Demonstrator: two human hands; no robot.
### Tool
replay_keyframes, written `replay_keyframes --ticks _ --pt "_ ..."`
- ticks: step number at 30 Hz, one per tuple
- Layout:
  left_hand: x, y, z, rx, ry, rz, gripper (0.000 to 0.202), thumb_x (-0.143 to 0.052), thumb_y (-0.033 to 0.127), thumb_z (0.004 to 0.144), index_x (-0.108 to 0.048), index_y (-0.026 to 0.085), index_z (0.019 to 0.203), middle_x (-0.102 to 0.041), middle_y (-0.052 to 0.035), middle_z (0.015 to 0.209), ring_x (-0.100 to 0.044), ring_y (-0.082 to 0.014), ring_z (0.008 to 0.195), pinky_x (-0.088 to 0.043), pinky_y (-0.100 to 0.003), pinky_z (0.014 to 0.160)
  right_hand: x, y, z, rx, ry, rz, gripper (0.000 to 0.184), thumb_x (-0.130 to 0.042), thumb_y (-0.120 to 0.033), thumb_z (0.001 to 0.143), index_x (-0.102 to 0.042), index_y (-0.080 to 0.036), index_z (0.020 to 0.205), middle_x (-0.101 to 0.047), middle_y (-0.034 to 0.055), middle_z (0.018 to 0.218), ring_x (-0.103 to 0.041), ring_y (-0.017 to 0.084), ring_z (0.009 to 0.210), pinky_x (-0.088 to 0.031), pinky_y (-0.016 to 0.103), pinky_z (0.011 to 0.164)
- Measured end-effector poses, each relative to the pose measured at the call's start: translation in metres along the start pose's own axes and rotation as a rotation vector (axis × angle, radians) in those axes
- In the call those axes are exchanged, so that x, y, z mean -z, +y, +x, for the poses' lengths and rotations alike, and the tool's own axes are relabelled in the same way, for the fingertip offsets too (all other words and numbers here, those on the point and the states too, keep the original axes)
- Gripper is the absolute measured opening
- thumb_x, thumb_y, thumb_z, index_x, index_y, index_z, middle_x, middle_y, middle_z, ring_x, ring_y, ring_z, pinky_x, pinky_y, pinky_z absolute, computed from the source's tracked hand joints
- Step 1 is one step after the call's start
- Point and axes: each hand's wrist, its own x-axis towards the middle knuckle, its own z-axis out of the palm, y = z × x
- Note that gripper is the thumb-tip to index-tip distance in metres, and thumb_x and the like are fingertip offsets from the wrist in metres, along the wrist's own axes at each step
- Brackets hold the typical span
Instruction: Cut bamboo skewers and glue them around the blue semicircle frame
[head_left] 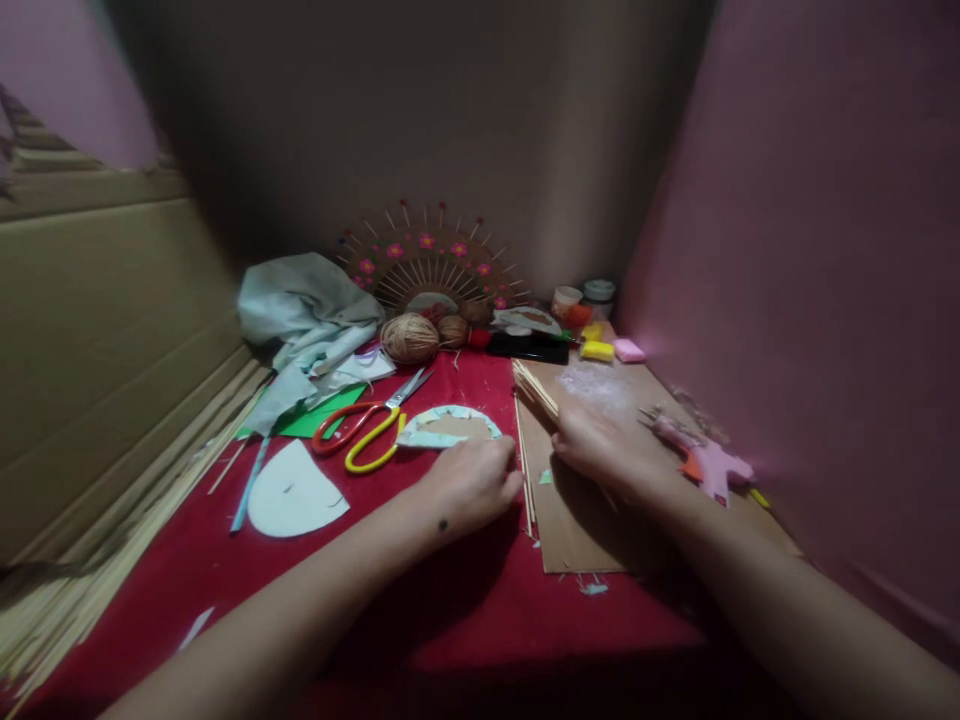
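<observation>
My left hand rests knuckles-up on the red cloth, its fingers curled down at a few thin wooden sticks lying along the edge of a brown cardboard sheet. What its fingertips pinch is hidden. My right hand lies on the cardboard, fingers closed around the near end of a bundle of sticks that fans away from me.
Orange-and-yellow scissors, a half-round card ring, a white half-disc and green paper lie left. Twine balls, a stick fan with pink flowers, a grey cloth, clay blocks, jars and a pink glue gun surround.
</observation>
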Motion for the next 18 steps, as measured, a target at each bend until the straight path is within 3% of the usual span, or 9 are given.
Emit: replay_keyframes --ticks 5,9,14,18 --pt "-0.007 0.017 0.000 0.008 -0.100 -0.053 0.026 -0.041 0.033 0.080 -0.060 0.015 0.085 -0.068 -0.0157 0.084 -0.065 -0.0311 0.077 -0.045 -0.035 0.061 0.002 0.001 0.003 -0.007 0.044 0.095 0.029 -0.055 -0.013 0.078 -0.064 -0.012 0.105 -0.068 0.0136 0.094 -0.063 0.024 0.084 -0.046 0.031 0.070" --pt "-0.009 0.021 0.003 0.061 -0.143 -0.084 0.026 -0.044 0.030 0.078 -0.063 0.013 0.083 -0.069 -0.0187 0.084 -0.066 -0.0334 0.079 -0.046 -0.036 0.061 0.011 -0.002 -0.001 -0.028 0.061 0.282 0.035 -0.051 -0.012 0.073 -0.061 -0.015 0.107 -0.068 0.0090 0.084 -0.061 0.020 0.072 -0.041 0.026 0.060" --pt "-0.010 0.022 0.007 0.098 -0.146 -0.145 0.021 -0.048 0.026 0.075 -0.066 0.014 0.077 -0.069 -0.0170 0.083 -0.066 -0.0321 0.079 -0.047 -0.035 0.064 0.022 -0.006 -0.008 -0.049 0.042 0.627 0.020 -0.046 -0.012 0.071 -0.055 -0.016 0.088 -0.052 -0.0021 0.050 -0.050 0.014 0.046 -0.035 0.023 0.045" --pt "-0.010 0.021 0.012 0.169 -0.121 -0.271 0.016 -0.056 0.027 0.070 -0.064 0.015 0.064 -0.067 -0.0130 0.072 -0.065 -0.0298 0.083 -0.048 -0.034 0.071 0.017 -0.006 -0.007 -0.034 0.003 0.936 0.013 -0.044 -0.014 0.068 -0.047 -0.020 0.080 -0.044 -0.0059 0.048 -0.044 0.012 0.039 -0.033 0.022 0.038"
